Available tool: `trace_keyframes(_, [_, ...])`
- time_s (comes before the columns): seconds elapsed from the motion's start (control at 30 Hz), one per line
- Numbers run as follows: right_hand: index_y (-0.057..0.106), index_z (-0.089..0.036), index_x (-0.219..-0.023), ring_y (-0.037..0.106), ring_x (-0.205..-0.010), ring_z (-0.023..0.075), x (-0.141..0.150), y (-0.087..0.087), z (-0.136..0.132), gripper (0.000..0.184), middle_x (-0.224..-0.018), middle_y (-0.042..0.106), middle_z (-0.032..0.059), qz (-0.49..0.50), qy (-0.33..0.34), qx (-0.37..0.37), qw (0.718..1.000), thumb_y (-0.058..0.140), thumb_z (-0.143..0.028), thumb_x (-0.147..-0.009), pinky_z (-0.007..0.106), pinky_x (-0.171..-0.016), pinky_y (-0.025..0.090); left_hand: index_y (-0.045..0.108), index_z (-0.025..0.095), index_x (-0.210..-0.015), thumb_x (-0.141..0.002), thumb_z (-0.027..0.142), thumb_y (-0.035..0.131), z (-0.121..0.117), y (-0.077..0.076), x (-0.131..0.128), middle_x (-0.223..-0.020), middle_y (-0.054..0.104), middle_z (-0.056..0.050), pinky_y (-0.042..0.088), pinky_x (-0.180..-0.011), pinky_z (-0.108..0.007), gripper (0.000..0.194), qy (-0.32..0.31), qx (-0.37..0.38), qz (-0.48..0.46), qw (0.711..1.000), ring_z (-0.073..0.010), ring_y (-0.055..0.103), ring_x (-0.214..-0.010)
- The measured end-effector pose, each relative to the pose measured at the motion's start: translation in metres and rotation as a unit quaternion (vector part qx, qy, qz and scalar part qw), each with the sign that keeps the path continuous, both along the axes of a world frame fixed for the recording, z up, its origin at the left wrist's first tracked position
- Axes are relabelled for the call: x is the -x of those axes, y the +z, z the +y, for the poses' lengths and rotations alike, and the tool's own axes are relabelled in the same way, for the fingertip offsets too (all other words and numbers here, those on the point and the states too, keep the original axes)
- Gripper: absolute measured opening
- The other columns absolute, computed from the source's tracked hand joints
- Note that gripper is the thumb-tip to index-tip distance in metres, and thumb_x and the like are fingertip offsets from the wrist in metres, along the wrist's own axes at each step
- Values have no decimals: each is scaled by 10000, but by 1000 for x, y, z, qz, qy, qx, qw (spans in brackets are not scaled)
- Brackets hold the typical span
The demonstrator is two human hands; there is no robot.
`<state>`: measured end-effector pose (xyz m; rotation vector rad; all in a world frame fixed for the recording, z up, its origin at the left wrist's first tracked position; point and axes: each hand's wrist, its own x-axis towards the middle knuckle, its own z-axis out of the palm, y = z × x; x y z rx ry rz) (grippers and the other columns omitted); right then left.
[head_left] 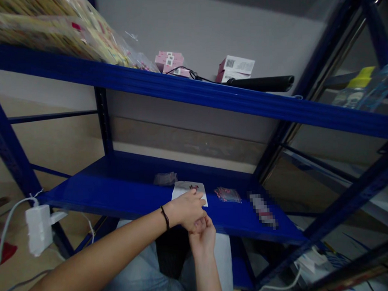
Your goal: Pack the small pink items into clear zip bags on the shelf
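Observation:
A white sheet of paper [179, 190] lies on the lower blue shelf with a few small dark red pieces [193, 187] on it. My left hand [187, 208], with a dark band on its wrist, reaches over the paper's near edge. Its fingers are apart, and the tips are close beside the red pieces. Just below it, at the shelf's front edge, my right hand [202, 237] is turned palm up with its fingers curled against my left hand. Whatever may be inside those curled fingers is hidden. To the right of the paper lies a clear bag with small red-and-white pieces [227, 194].
Clear plastic bags [165, 179] lie left of the paper. A blurred-out item [263, 210] is at the shelf's right. The upper shelf [185, 86] overhangs, holding pink boxes [169, 60], a black tube [263, 84] and large bags [47, 36]. A white plug [39, 229] hangs at left.

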<state>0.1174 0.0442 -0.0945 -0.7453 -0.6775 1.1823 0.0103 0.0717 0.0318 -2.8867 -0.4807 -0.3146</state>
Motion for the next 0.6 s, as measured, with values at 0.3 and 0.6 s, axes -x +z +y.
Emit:
trace_keyframes(0.3, [624,-210,-803,717,-829,194,16,-2,-3,115,-752,723,32,199,12,81,977,517,-247,-786,385,-816,572,724,219,-936,-734,474,738,-5,7,25,-927,632,-108,349,-848,-403,326,3,5,0,1000,-306,488,-969])
trace_keyframes(0.6, [624,-158,-1031,695,-1022,168,14,9,2,299,-991,732,87,328,24,156,931,352,-161,-906,341,-902,580,666,265,-1187,-755,521,728,25,-12,71,-1119,620,-73,363,-957,-405,506,11,319,-240,917,-288,492,-1059])
